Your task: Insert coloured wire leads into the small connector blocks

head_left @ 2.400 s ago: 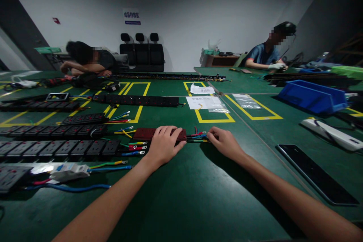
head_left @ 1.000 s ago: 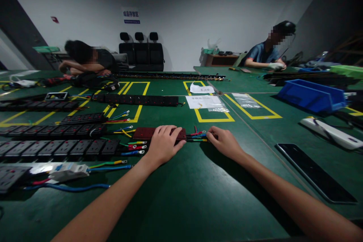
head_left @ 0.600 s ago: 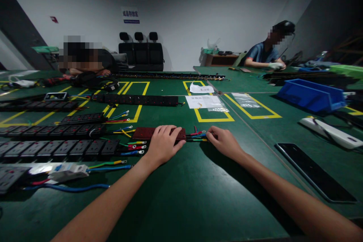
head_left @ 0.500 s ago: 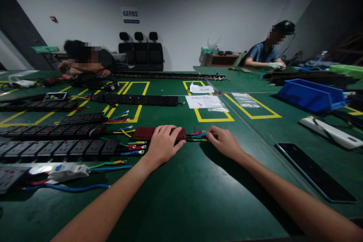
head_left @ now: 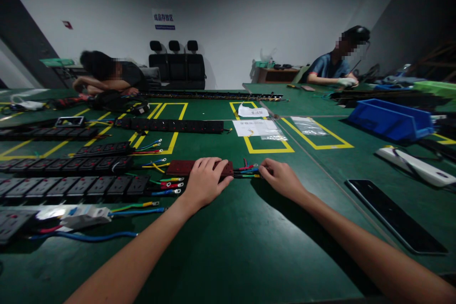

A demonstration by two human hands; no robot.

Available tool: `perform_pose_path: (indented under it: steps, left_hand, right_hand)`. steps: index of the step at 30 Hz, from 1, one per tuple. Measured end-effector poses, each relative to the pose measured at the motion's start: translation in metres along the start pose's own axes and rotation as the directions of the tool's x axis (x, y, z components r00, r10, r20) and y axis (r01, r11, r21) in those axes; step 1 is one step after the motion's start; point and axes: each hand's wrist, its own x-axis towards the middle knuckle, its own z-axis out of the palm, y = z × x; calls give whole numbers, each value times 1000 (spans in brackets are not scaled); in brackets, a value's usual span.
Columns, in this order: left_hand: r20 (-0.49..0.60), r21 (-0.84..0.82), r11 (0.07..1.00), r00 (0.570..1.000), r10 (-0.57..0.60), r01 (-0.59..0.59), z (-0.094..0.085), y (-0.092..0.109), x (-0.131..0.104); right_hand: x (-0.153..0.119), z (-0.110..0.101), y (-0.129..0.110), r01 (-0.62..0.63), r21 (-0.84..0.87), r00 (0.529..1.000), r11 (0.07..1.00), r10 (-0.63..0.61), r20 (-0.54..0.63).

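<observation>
A dark red socket strip (head_left: 179, 167) lies on the green table, with wires at both ends. My left hand (head_left: 205, 179) is closed over its right half, fingers across the top and thumb along the near side. From the strip's right end run red, blue and green wires (head_left: 245, 171) with crimped terminals. Pinched at the tips of those wires is my right hand (head_left: 281, 178); its fingertips partly hide which wire they hold. Left of the red strip, a row of black sockets (head_left: 71, 187) ends in wires with ring terminals (head_left: 178, 185).
At the right lie a phone (head_left: 395, 216), a white elongated device (head_left: 415, 165) and a blue bin (head_left: 392, 118). Paper sheets (head_left: 249, 128) and a plastic bag (head_left: 308, 126) lie beyond my hands. Two people sit across the table, one left (head_left: 114, 73), one right (head_left: 329, 69).
The person on the left has shifted their head and arm slightly. My two hands, the red strip and its wires look unchanged.
</observation>
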Motion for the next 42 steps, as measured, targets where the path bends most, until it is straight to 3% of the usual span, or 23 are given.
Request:
perform_pose_path:
  steps: [42]
  left_hand:
    - [-5,-20,999,1000,-26,26,1,1,-5]
  right_hand:
    - [2,6,13,42,-34,997,999,-40,68]
